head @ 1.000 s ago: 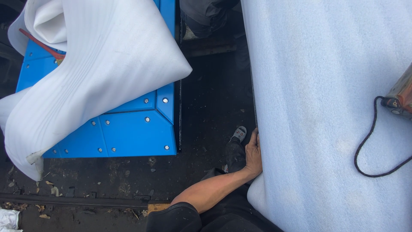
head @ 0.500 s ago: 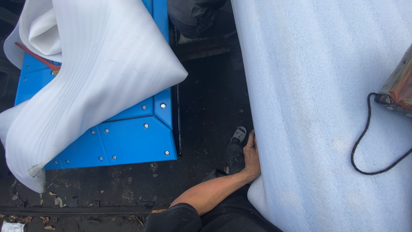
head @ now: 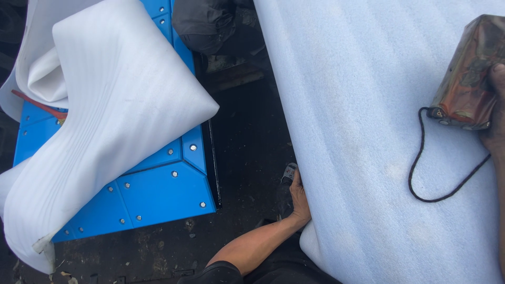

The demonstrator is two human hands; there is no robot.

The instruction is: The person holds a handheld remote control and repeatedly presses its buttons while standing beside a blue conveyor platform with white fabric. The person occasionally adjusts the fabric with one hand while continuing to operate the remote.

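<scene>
1. Foam sheet, pale, softly ribbed and wide, fills the right side from near to far.
2. My left hand curls its fingers on the sheet's near left edge.
3. My right hand grips a worn, rust-brown tool lying on the foam; its black cord loops nearer.
4. Far left, I see rolled white foam draped over a riveted blue panel.
</scene>
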